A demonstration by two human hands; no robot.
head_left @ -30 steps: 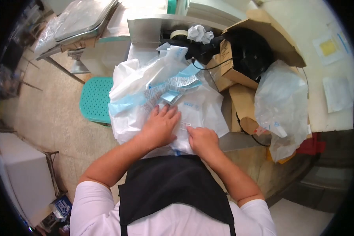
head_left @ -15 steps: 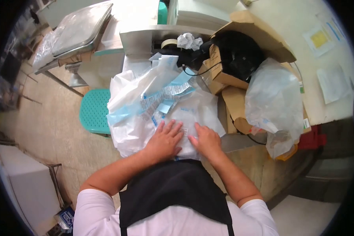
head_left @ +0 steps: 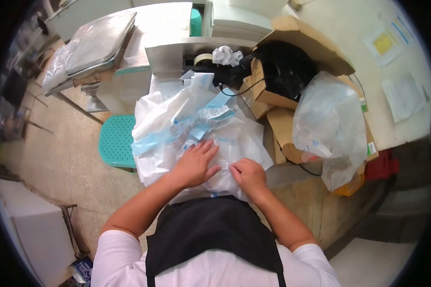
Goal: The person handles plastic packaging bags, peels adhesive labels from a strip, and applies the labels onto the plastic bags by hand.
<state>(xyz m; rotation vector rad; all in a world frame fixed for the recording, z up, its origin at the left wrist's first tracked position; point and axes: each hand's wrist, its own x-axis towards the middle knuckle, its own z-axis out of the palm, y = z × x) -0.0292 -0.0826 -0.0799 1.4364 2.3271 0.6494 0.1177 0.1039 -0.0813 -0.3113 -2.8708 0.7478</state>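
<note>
A pile of white plastic bags [head_left: 153,119] with light blue printed strips [head_left: 210,113] lies in front of me. My left hand [head_left: 196,162] rests flat on the plastic, its fingers spread. Just to its right, my right hand [head_left: 249,176] has its fingers curled in on the plastic near a small printed patch; whatever they may pinch is too small to make out. The two hands are apart.
A cardboard box [head_left: 268,95] with black items and a cable stands at the right, beside a hanging clear plastic bag [head_left: 328,119]. Crumpled paper [head_left: 226,56] and a tape roll [head_left: 203,59] lie behind the pile. A green stool [head_left: 117,141] stands left, metal trays [head_left: 100,43] beyond.
My right hand's fingers went from pointing to more spread, and now are curled in. My left hand first slid toward me, then slightly forward again. The camera view has shifted a little.
</note>
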